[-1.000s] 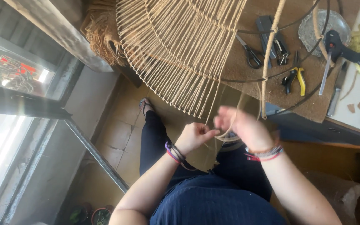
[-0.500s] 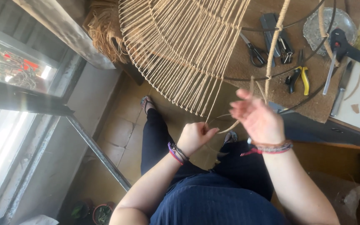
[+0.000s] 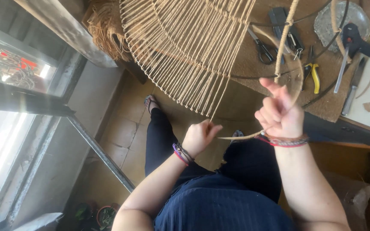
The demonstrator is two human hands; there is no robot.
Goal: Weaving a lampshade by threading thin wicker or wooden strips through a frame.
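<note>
Tan work surface (image 3: 253, 64) from 12 to 2 o'clock bears scissors (image 3: 262, 49) and yellow-handled pliers (image 3: 313, 75); window (image 3: 9, 77) at 9, tiled floor (image 3: 125, 128) below. Woven cane frame (image 3: 185, 47) overhangs at 12. Left hand (image 3: 200, 137) pinched shut on a cane strand (image 3: 240, 136) at centre; right hand (image 3: 281, 113), fingers curled round it, has risen higher than half a second ago
</note>
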